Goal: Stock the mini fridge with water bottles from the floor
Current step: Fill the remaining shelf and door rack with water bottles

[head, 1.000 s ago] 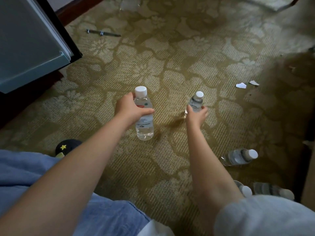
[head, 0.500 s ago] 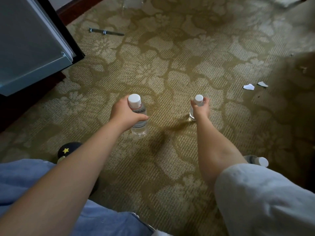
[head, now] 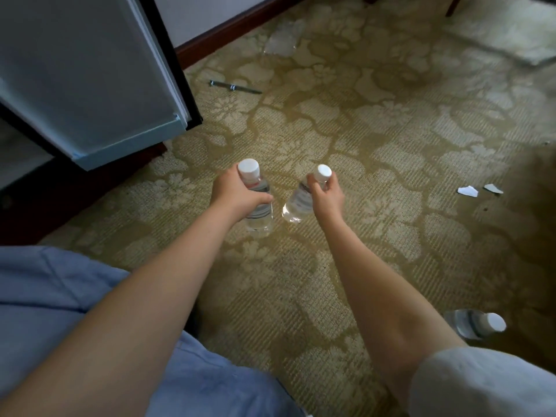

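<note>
**Q:** Where are the bottles?

**A:** Above the olive floral carpet (head: 391, 130), just right of the open grey mini fridge door (head: 90, 70). The left hand (head: 237, 195) wraps its fingers round a clear plastic water bottle with a white cap (head: 260, 212), held roughly upright. The right hand (head: 326, 195) pinches a second clear white-capped bottle (head: 296, 203) at the neck, with its base tilted towards the first.

**Q:** What is in them?

**A:** Both are capped and look clear through, but the fill level cannot be read.

**Q:** Anything else nearby?

**A:** A third clear white-capped bottle (head: 472, 325) lies on its side beside the right forearm. Two white paper scraps (head: 467, 191) lie further right. The fridge interior is too dark to read.
</note>
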A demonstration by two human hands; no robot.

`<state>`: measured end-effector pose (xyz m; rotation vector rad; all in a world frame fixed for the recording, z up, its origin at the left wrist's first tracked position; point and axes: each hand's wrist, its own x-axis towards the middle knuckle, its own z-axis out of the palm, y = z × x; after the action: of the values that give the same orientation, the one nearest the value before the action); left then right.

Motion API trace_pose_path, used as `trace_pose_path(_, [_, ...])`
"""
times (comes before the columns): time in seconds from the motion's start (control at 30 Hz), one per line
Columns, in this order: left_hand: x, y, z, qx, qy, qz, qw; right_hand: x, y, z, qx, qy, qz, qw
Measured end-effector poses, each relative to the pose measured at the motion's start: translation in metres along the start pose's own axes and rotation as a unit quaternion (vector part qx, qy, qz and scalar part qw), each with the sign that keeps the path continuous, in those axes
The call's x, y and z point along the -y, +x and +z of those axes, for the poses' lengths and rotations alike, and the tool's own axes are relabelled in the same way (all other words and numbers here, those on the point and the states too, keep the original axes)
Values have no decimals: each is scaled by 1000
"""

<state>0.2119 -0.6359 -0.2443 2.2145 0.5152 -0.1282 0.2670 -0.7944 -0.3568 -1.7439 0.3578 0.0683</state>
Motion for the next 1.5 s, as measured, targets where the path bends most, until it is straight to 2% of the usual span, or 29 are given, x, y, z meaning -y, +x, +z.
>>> trace_pose_path(0.2, [2, 5, -78, -108, -20, 0, 994, 87, -32, 72, 82, -7, -110, 991])
trace_pose_path(0.47, [26, 2, -207, -249, -77, -12, 965, 181, -84, 170, 177, 27, -190, 965])
trace_pose_path(0.63, [69, -11, -277, -321, -104, -24, 941, 222, -123, 239, 238, 9, -235, 942])
trace_pose_path(0.77, [116, -16, -330, -379, -114, -64, 916, 245, -156, 299, 284, 10, -247, 926])
trace_pose_path(0.97, [183, -15, -395, -434, -126, -91, 888, 272, -193, 391, 352, -25, -272, 895])
trace_pose_path(1.13, [237, 9, -429, -477, -155, -107, 858, 289, -202, 464, 371, -44, -284, 883])
trace_pose_path(1.37, [291, 61, -458, -521, -181, -107, 827, 309, -177, 543, 311, 35, -305, 899])
trace_pose_path(1.5, [308, 97, -470, -512, -154, -100, 839, 322, -153, 579, 266, 48, -331, 904])
